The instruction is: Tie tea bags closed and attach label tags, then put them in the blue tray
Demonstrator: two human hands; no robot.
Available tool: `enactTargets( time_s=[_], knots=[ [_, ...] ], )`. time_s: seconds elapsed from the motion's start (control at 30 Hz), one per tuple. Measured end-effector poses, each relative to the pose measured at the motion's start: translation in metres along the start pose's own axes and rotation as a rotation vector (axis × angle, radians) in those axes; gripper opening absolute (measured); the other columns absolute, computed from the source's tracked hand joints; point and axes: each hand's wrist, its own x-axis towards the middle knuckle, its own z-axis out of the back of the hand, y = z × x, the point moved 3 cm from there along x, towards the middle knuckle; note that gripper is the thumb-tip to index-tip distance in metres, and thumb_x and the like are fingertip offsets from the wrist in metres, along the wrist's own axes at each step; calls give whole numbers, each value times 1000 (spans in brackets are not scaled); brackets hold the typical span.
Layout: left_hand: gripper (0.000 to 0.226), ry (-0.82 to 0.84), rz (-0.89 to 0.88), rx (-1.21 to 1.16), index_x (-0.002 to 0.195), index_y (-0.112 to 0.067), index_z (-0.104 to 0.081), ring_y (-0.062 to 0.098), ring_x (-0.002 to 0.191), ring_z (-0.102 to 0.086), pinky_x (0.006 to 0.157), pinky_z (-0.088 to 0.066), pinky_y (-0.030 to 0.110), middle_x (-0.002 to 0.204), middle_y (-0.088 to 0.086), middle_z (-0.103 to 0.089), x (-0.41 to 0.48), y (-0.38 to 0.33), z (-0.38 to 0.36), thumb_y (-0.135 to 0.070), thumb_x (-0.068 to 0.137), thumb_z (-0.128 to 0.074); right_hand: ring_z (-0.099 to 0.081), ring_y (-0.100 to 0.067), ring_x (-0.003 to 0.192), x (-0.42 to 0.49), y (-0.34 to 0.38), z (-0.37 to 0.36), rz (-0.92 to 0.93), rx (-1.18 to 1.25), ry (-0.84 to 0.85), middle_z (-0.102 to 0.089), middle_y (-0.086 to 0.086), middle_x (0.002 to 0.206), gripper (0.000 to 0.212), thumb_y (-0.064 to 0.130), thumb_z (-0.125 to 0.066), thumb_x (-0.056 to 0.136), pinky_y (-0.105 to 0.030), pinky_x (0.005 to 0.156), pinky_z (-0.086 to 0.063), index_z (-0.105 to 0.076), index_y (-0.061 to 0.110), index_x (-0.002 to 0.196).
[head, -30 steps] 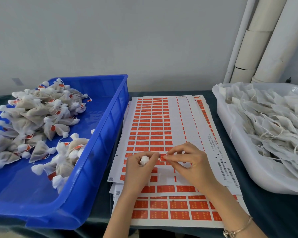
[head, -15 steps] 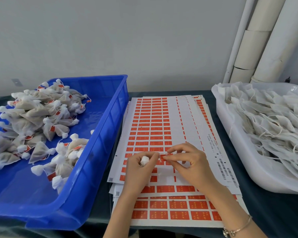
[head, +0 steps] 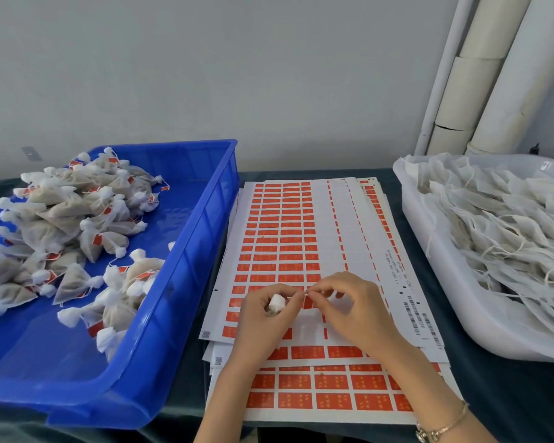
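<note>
My left hand (head: 263, 314) grips a white tea bag (head: 276, 303), of which only the knotted top shows between the fingers. My right hand (head: 352, 311) pinches a small red label tag (head: 308, 300) right beside the left fingertips, over the sheets of red labels (head: 282, 238). The two hands touch at the fingertips. The string between bag and tag is too thin to make out. The blue tray (head: 186, 282) at the left holds a pile of tied, tagged tea bags (head: 68, 228).
A white tub (head: 454, 302) at the right is full of untied tea bags (head: 499, 238) with loose strings. The label sheets lie stacked on a dark cloth-covered table (head: 506, 394). White pipes (head: 480, 75) stand against the wall at the back right.
Both hands stay in the same spot over the label sheets. The right fingers have shifted slightly on the red tag; the left hand still holds the tea bag.
</note>
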Motion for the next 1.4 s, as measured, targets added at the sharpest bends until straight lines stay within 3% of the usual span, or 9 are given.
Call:
enactTargets(
  time_s=[0.23,0.37,0.57,0.7,0.8,0.93,1.1,1.27,1.4],
  knots=[
    [15,11,-23,119,82,-43,-67,-5,88,-62,75,-43,3,84,-27,-68,-1,3,-3,-28,83,-72,-55,9,92,0,-4,0,17,-47,-13,-51,36,86,13,18,-72,84,0,77,-41,-68,29,91],
    [17,28,-20,149,81,-44,-65,-6,88,-60,76,-43,3,85,-31,-66,1,5,-6,-28,85,-70,-56,1,93,-1,-5,-3,30,-54,0,-54,28,87,9,17,-68,87,-2,79,-43,-67,23,93],
    [19,-12,-28,19,98,-43,-61,-5,95,-59,75,-44,2,98,-27,-63,-2,1,-1,-28,89,-61,-58,9,87,0,-3,0,-18,-19,-96,-57,23,95,20,31,-56,87,0,82,-41,-67,22,100],
    [15,-50,73,-90,108,-36,-52,-5,97,-60,72,-50,8,101,-27,-60,-3,6,3,-32,96,-44,-55,14,91,-1,-10,2,-83,-17,-147,-56,26,99,15,27,-59,89,3,81,-40,-66,25,101],
    [11,-65,106,-80,108,-37,-49,-6,95,-61,72,-51,8,99,-28,-60,-3,9,3,-28,100,-47,-60,6,86,0,-9,0,-101,-10,-110,-60,23,98,17,24,-66,87,-1,76,-44,-63,35,99],
    [24,-56,116,-17,111,-46,-43,-12,102,-54,71,-46,2,105,-34,-55,-3,9,2,-32,95,-55,-60,4,89,2,3,-1,-85,74,-12,-61,31,93,29,34,-67,81,-5,68,-48,-56,52,101],
    [14,-50,33,60,103,-39,-52,-5,98,-59,79,-50,12,98,-26,-60,-4,2,0,-30,94,-59,-59,10,87,8,12,-9,-109,88,57,-63,29,88,30,27,-73,81,-3,69,-46,-59,51,94],
    [16,-238,-109,149,98,-35,-57,-2,92,-61,73,-50,11,94,-20,-62,-21,-27,18,-20,93,-61,-63,6,85,19,39,-18,-67,142,3,-66,24,83,23,20,-72,83,-4,68,-47,-62,40,86],
    [27,-416,-291,363,102,-35,-59,3,85,-64,75,-54,19,92,-28,-57,-35,-71,51,-16,85,-71,-66,3,84,39,89,-21,-5,315,-48,-67,29,85,11,41,-64,76,-8,66,-51,-64,37,87]
  ],
)
